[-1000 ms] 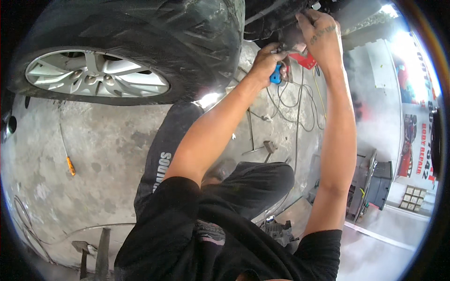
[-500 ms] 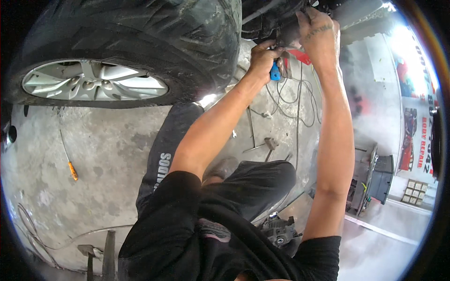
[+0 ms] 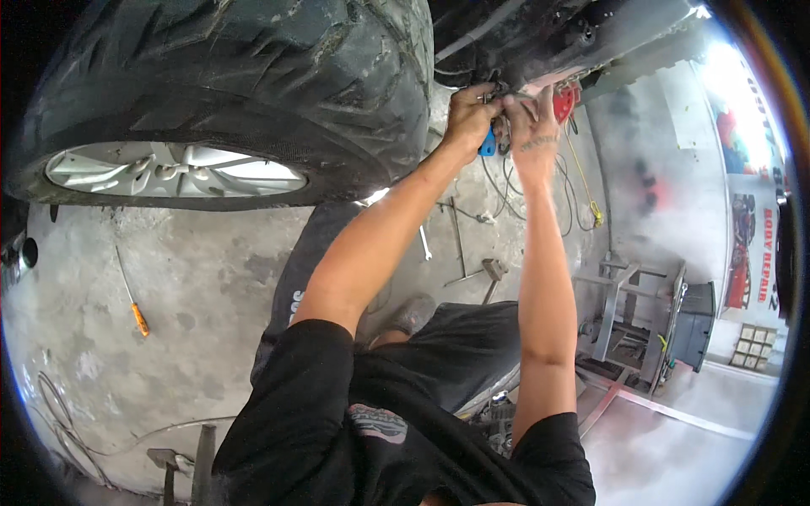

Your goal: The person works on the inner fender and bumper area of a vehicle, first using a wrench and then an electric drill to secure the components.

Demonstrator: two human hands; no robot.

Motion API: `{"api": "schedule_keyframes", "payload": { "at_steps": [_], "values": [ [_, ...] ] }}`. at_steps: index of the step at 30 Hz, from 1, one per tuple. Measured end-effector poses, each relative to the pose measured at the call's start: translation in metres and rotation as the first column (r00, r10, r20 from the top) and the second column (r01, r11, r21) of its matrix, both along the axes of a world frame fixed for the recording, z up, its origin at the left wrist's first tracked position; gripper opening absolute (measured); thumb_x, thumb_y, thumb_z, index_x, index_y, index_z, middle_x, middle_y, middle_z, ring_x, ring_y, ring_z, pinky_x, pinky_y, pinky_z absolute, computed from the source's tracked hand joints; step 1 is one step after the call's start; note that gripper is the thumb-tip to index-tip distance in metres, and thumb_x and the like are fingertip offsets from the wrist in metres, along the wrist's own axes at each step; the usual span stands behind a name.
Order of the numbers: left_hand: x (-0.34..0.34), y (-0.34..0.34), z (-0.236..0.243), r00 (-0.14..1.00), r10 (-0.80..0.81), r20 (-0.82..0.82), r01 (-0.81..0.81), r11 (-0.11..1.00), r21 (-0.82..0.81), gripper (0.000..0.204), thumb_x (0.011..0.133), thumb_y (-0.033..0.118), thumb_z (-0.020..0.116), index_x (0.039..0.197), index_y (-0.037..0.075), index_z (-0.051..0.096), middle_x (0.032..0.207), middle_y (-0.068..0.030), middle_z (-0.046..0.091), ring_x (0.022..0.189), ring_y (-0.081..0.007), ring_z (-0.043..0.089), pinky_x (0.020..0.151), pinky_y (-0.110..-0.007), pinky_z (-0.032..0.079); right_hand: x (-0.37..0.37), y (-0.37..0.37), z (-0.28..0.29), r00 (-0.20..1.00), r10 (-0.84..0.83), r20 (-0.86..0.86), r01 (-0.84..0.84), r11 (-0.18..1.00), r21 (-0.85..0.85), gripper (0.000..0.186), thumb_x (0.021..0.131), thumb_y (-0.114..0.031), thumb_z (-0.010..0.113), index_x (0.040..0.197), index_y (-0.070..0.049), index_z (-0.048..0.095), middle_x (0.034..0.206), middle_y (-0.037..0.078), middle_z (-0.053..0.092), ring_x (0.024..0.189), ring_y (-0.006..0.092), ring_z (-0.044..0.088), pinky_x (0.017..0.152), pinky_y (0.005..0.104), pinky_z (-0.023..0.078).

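Beneath the dark underside of a vehicle (image 3: 515,51), both my arms reach up and forward. My left hand (image 3: 467,125) is closed around a tool with a blue handle (image 3: 488,143); its working end is hidden by fingers and parts, so its kind is unclear. Close beside it, my right hand (image 3: 531,139) has its fingers bent around the same spot, touching small dark parts there. Whatever they grip is too small to make out. A red metal piece (image 3: 564,103) shows just past the right fingers. To the left stands a large tyre (image 3: 253,84) on a silver wheel (image 3: 173,167).
An orange-handled screwdriver (image 3: 139,319), a wrench (image 3: 425,243) and a hammer (image 3: 494,269) lie on the concrete floor. Black cable loops (image 3: 567,215) run below my hands. A metal frame (image 3: 620,312) and a dark bin (image 3: 696,325) stand at the right.
My right hand has come down from the underbody and left, close to my left hand. The left hand keeps hold of the blue-handled tool. The whole view has shifted slightly.
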State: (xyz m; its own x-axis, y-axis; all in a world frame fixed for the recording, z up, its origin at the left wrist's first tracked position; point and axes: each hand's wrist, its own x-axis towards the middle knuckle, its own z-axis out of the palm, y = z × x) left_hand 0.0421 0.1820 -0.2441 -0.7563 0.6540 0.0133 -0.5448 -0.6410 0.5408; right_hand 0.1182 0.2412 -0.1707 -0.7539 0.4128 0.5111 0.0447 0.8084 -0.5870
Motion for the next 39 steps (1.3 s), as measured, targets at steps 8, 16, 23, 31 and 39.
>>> {"api": "schedule_keyframes", "payload": {
  "at_steps": [8,16,23,31,39],
  "values": [
    [-0.006,-0.003,-0.003,0.997,-0.070,0.040,0.065,0.992,0.111,0.023,0.102,0.019,0.065,0.117,0.001,0.062,0.083,-0.0051,0.063,0.056,-0.0144,0.056,0.049,-0.031,0.047,-0.015,-0.004,0.002,0.987,-0.158,0.006,0.157,0.981,0.114,0.064,0.094,-0.017,0.073,0.145,0.010,0.047,0.085,0.022,0.075,0.081,0.0355,0.076,0.071,0.0402,0.056],
    [-0.013,-0.003,0.007,0.955,-0.233,0.186,0.223,0.972,0.069,0.030,0.108,0.041,0.055,0.107,0.012,0.062,0.087,-0.0039,0.064,0.058,-0.0149,0.054,0.050,-0.033,0.047,-0.013,-0.021,0.005,0.989,-0.141,-0.055,0.136,0.987,-0.086,0.060,0.094,-0.010,0.072,0.145,0.011,0.049,0.076,0.011,0.075,0.053,0.0112,0.067,0.046,0.0282,0.049],
    [-0.023,0.003,0.013,0.829,-0.360,0.428,0.315,0.933,0.174,0.030,0.103,0.042,0.063,0.098,0.012,0.058,0.075,-0.0027,0.054,0.056,-0.0153,0.049,0.050,-0.033,0.043,-0.011,-0.024,0.009,0.991,-0.125,-0.056,0.112,0.974,-0.195,0.057,0.095,-0.005,0.071,0.145,0.011,0.049,0.075,0.006,0.072,0.057,0.0069,0.063,0.049,0.0242,0.048],
    [-0.018,0.004,0.015,0.839,-0.361,0.406,0.316,0.932,0.175,0.033,0.104,0.042,0.062,0.096,0.011,0.058,0.072,0.0008,0.049,0.056,-0.0122,0.047,0.050,-0.030,0.041,-0.012,-0.027,0.016,0.988,-0.147,-0.054,0.135,0.975,-0.177,0.060,0.094,-0.007,0.072,0.144,0.015,0.048,0.074,0.007,0.073,0.058,0.0069,0.063,0.051,0.0251,0.050],
    [-0.024,0.011,-0.002,0.831,-0.439,0.341,0.326,0.882,0.340,0.034,0.108,0.042,0.056,0.093,0.011,0.059,0.069,0.0003,0.048,0.056,-0.0119,0.048,0.049,-0.030,0.042,-0.013,-0.008,0.006,0.981,-0.189,-0.052,0.194,0.975,0.105,0.063,0.091,-0.015,0.076,0.140,0.015,0.052,0.090,0.019,0.075,0.075,0.0250,0.072,0.068,0.0347,0.055]
  ]
}}
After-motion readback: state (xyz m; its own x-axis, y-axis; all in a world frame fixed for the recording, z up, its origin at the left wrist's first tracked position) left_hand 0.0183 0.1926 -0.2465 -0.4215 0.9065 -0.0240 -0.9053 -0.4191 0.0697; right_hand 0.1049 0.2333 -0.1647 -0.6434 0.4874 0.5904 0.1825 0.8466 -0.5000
